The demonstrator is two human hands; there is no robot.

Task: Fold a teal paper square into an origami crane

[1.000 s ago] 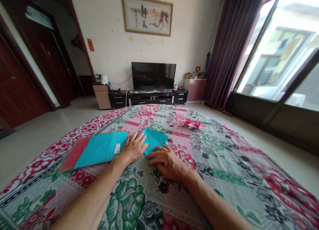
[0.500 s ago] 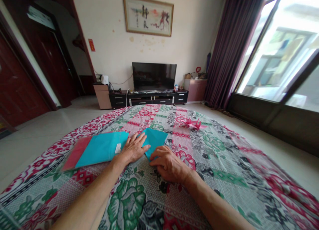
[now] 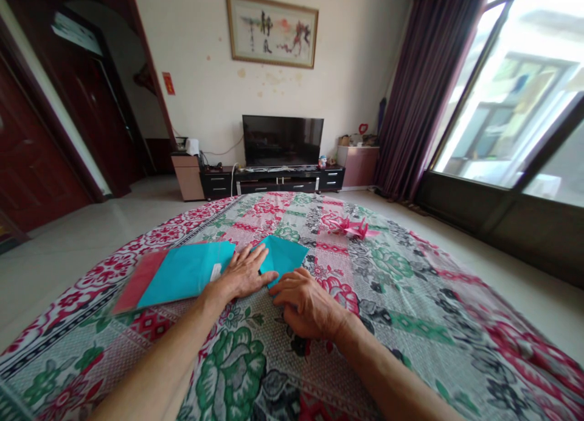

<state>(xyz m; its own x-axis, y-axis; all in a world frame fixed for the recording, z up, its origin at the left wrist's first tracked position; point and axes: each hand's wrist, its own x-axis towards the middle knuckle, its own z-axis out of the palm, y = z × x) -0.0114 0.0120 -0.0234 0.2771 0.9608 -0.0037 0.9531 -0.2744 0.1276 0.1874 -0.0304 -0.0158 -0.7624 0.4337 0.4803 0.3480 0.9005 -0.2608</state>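
Note:
A sheet of bright blue origami paper (image 3: 286, 254), with a crease across it, lies on the flowered tablecloth in front of me. My left hand (image 3: 245, 272) rests flat along its left edge, fingers stretched out and thumb reaching over the near part. At the near right edge, my right hand (image 3: 311, 302) has its fingers curled onto the paper; the thumb is mostly hidden. Left of the sheet is a clear packet of blue and red paper (image 3: 185, 272) with a white label, close beside my left hand.
Pink folded paper cranes (image 3: 359, 229) stand towards the back right of the round table. The patterned tablecloth (image 3: 392, 323) covers the whole top. Beyond are a television (image 3: 283, 141) on a low cabinet and a purple curtain (image 3: 413, 86) by the window.
My right hand has slid slightly left along the paper's near edge, and the sheet has shifted very slightly right. My left hand stays nearly in place.

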